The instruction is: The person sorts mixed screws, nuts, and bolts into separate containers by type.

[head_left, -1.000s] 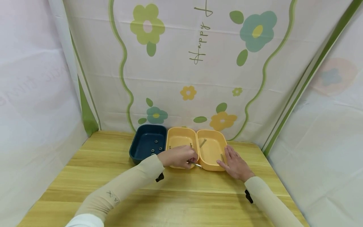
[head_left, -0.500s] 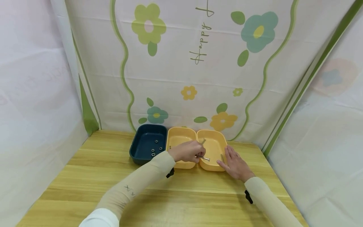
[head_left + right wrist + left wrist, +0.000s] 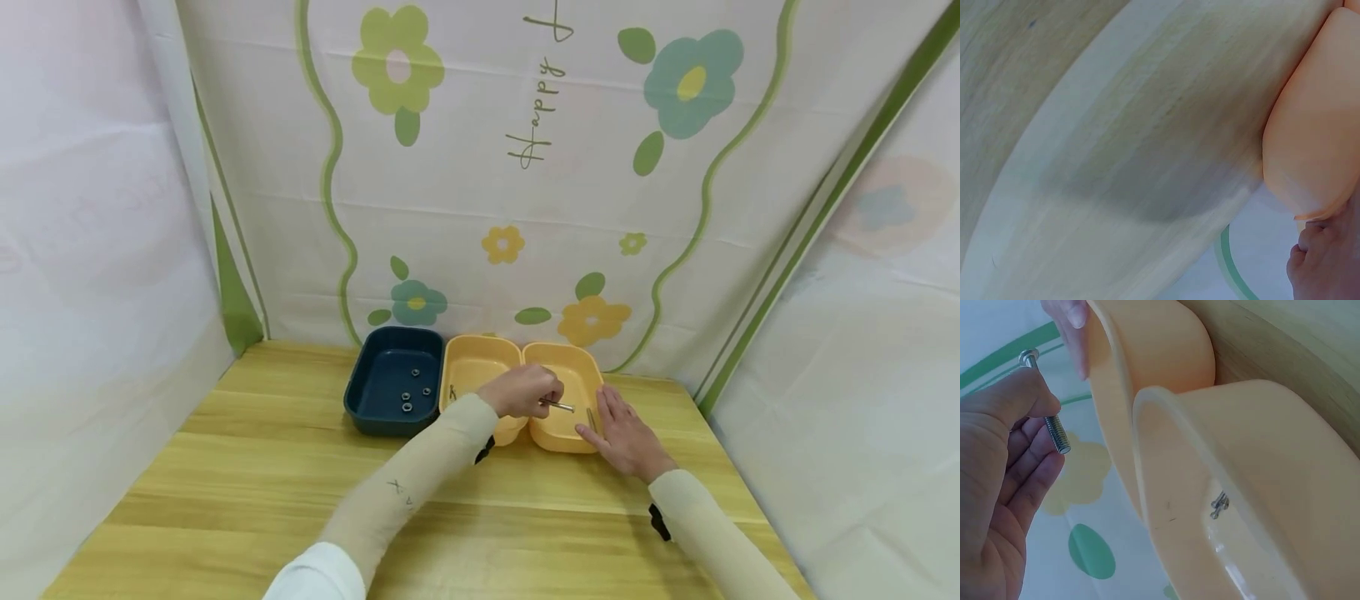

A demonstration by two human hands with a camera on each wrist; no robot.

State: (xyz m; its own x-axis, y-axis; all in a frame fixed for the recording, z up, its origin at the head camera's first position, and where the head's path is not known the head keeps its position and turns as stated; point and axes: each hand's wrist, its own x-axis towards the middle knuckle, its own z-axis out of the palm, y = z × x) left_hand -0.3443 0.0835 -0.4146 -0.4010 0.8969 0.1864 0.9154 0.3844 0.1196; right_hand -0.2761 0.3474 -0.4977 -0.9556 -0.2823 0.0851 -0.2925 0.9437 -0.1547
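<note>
My left hand point(image 3: 522, 390) pinches a metal bolt point(image 3: 1056, 432) between thumb and fingers, over the left side of the right yellow box point(image 3: 543, 442). In the left wrist view the bolt's round head sticks up past the thumb and its threaded end points down. My right hand point(image 3: 628, 435) lies with extended fingers against that box's right side, thumb over the near corner. Another bolt point(image 3: 591, 418) lies inside near the thumb. My left hand and forearm partly cover the middle yellow box point(image 3: 480, 338), where a few small screws point(image 3: 1220, 504) lie.
A dark blue box point(image 3: 360, 421) with several nuts point(image 3: 407, 402) stands left of the yellow boxes, all in a row. They sit at the back of the wooden table point(image 3: 247, 467), against a flower-printed cloth point(image 3: 450, 183). Cloth also hangs on both sides.
My left hand has moved right with the bolt, from over the middle yellow box to the right yellow box. The right hand has stayed at the box's side.
</note>
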